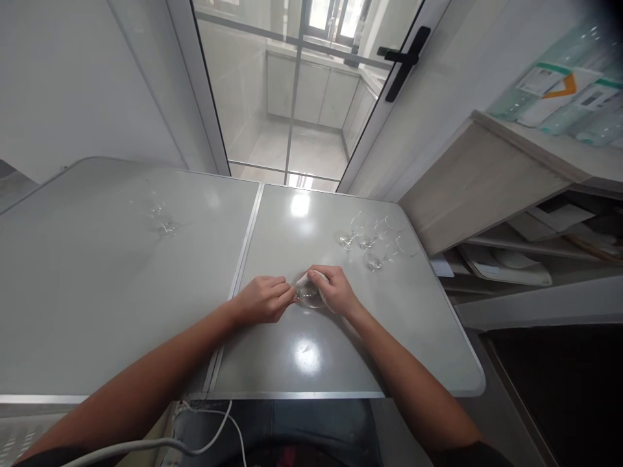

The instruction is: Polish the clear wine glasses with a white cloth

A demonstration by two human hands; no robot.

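Note:
A clear stemmed glass [309, 298] lies sideways between my hands, just above or on the table's right half; I cannot tell which. My left hand [265, 299] is closed around its stem end, and the fingers hide the stem and foot. Closed over the upper side of the bowl is my right hand [335, 289], pinching a white cloth or tissue [304, 279] against the glass. Three more stemmed glasses stand at the right: one glass [346, 241], a second glass [368, 243] and a nearer glass [374, 263]. Far left stands another stemmed glass [168, 228].
The glossy grey table [146, 311] has a metal seam down its middle. Behind it is a glazed door [287, 97] with a black handle [403, 59]. A wooden shelf [467, 175] with wrapped plastic bottles [559, 97] borders the right. A white cable [160, 443] hangs near the front edge.

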